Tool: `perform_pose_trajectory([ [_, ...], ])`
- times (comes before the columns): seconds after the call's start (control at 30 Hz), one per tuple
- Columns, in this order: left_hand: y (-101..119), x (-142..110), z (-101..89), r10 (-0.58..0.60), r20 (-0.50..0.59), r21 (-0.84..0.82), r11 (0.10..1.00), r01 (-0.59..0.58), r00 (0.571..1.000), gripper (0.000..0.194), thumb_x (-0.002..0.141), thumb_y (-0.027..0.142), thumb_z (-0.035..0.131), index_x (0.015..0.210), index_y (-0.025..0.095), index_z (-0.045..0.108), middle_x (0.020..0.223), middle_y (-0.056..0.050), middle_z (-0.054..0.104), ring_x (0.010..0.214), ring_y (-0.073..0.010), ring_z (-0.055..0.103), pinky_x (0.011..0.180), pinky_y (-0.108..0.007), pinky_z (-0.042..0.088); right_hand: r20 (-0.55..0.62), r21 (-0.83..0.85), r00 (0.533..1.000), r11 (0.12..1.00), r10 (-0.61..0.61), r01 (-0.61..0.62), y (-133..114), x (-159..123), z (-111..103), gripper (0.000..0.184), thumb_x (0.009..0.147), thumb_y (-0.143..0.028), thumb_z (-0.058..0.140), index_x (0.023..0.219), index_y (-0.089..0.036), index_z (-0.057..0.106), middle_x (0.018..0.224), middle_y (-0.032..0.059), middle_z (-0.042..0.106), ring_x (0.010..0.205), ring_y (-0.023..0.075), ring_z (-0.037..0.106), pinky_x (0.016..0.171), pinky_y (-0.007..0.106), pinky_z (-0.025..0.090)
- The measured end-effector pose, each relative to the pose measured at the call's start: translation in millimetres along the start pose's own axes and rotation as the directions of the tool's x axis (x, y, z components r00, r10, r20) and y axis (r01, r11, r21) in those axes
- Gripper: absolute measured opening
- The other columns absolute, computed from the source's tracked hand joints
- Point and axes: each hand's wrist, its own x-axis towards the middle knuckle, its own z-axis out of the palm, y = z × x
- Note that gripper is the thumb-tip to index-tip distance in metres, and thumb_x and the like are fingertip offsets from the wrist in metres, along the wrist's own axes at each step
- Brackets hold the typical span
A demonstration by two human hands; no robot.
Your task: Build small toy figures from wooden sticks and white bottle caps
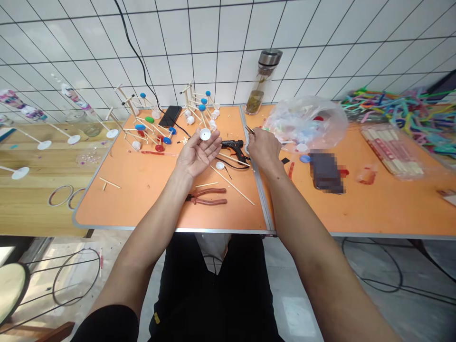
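- Left hand (199,153), just left of the black glue gun (233,146): palm up, thumb and fingers holding a round white cap (204,135).
- Right hand (264,148), just right of the gun: fingers curled round a slim pointed tool (251,130), its kind unclear.
- Nearer than the gun: another white cap (220,166), thin wooden stick (235,187), red-handled pliers (209,196).
- Left of it: stick frames with coloured caps (140,127).
- Right: crinkled clear bag (302,121); farther, stick packet (392,151), red print unreadable.
- Beyond: metal-lidded bottle (260,85).
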Motion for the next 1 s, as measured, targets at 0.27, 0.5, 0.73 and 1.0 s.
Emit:
perform_pose_trajectory([
  [0.27,3,2,-1.1,0.021,-0.022,-0.004,1.000,-0.021,1.000,0.036,0.116,0.042,0.060,0.130,0.015,0.079,0.102,-0.009,0.090,0.096,-0.0186,0.088,0.111,-0.034,0.064,-0.201,0.296,0.963,0.925,-0.182,0.236,-9,-8,-10,0.052,0.119,-0.048,0.031,0.125,-0.023,0.077,0.116,0.0145,0.081,0.112,0.0343,0.073,0.095,0.043,0.052],
  [0.5,3,8,-6.8,0.091,-0.023,0.022,0.996,-0.090,0.996,0.030,0.116,0.041,0.062,0.120,0.018,0.080,0.106,-0.007,0.090,0.107,-0.0185,0.087,0.112,-0.031,0.064,-0.203,0.371,0.880,0.798,-0.429,0.475,-52,-51,-29,0.059,0.121,-0.058,0.026,0.131,-0.025,0.074,0.126,0.0123,0.078,0.121,0.0307,0.070,0.101,0.042,0.052],
  [0.73,-4,14,-7.9,0.109,-0.060,0.068,0.992,-0.104,0.992,0.024,0.107,0.042,0.076,0.106,0.019,0.080,0.109,-0.008,0.089,0.108,-0.0190,0.085,0.108,-0.031,0.065,-0.022,0.073,0.893,0.890,-0.450,0.450,-66,-68,-31,0.038,0.119,-0.041,0.040,0.139,-0.021,0.065,0.129,0.0145,0.080,0.111,0.0312,0.072,0.079,0.035,0.044],
  [1.0,-11,11,-3.7,0.101,-0.030,0.139,0.986,-0.096,0.994,0.028,0.107,0.046,0.075,0.103,0.019,0.082,0.114,-0.007,0.089,0.103,-0.0178,0.084,0.105,-0.029,0.064,0.028,-0.063,0.897,0.894,-0.442,0.443,-72,-75,-33,0.045,0.116,-0.022,0.035,0.153,-0.020,0.060,0.126,0.0167,0.081,0.101,0.0335,0.078,0.076,0.038,0.042],
])
